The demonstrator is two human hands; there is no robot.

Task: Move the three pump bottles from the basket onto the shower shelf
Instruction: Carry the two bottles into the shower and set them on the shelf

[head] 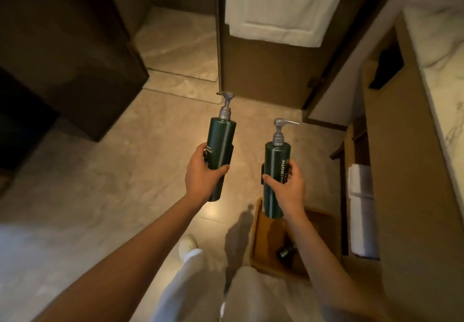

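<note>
My left hand (204, 173) grips a dark green pump bottle (222, 135) with a silver pump, held upright over the floor. In my right hand (286, 183) is a second green pump bottle (276, 156), its nozzle pointing right, held just above the basket. The brown basket (258, 241) stands on the floor at my right foot. A third green bottle (286, 252) lies inside it, mostly hidden by my right forearm. The shower shelf is not in view.
A white towel (278, 5) hangs on a glass door ahead. The shower opening with its marble floor (175, 43) lies beyond a low threshold. A dark wall (70, 53) stands on the left. A vanity with a marble top (437, 53) and rolled towels (361, 208) is on the right.
</note>
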